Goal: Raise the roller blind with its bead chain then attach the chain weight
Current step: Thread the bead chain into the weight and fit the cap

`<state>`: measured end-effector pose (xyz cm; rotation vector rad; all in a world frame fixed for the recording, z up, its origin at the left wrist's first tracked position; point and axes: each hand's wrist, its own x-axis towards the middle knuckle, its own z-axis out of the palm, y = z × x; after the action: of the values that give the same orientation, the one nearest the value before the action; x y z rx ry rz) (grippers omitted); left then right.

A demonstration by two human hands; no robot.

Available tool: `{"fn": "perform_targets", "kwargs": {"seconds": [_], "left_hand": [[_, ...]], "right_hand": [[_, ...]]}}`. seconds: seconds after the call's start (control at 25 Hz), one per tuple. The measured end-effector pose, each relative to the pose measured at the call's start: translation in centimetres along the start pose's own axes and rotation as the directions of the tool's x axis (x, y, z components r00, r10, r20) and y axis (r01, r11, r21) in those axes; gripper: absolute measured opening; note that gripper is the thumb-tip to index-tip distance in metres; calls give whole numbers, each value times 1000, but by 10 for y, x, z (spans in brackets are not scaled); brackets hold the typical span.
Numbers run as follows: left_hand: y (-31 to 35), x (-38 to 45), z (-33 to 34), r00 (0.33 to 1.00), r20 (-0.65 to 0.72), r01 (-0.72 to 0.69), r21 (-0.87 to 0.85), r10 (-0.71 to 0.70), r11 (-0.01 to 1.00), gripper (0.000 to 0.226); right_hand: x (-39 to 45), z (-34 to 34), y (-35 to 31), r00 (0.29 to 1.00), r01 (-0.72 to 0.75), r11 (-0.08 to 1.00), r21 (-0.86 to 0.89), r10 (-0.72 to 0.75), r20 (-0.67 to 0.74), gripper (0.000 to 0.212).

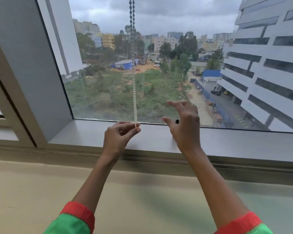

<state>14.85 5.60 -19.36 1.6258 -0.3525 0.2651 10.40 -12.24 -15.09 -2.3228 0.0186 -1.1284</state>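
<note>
bead chain (134, 98) | hangs above the window sill (227, 141), bottom loop pinched by left hand (120, 137) | right hand (183, 125) open beside it, empty | risk: weak pinch, chain swings off | weight unseen

Single head-worn wide-angle view, aimed forward and slightly down from just behind both raised forearms. Close to the window sill (227, 141), facing straight out through the glass (159, 65) beyond the left grip (120, 134) and right grip (183, 125).
</note>
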Motion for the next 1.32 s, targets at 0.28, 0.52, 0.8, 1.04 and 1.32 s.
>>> {"fn": "perform_targets", "kwargs": {"seconds": [0.28,0.52,0.8,1.04,1.32], "left_hand": [[2,-9,13,996,4,86,-262,-88,961,20],[2,-15,18,995,-22,82,-299,-93,951,18],[8,-23,20,995,-12,82,-411,-95,908,23],[12,-28,17,999,-11,38,-341,-44,939,21],[13,-32,20,999,-38,-19,-246,10,969,6]], "right_hand": [[-14,9,38,951,-234,972,-5,230,208,59],[-18,10,43,930,-342,917,206,299,212,55],[-26,22,16,904,-309,857,412,130,407,40],[-32,25,11,889,-381,748,543,136,437,37],[-37,22,2,888,-424,646,634,160,431,63]]}}
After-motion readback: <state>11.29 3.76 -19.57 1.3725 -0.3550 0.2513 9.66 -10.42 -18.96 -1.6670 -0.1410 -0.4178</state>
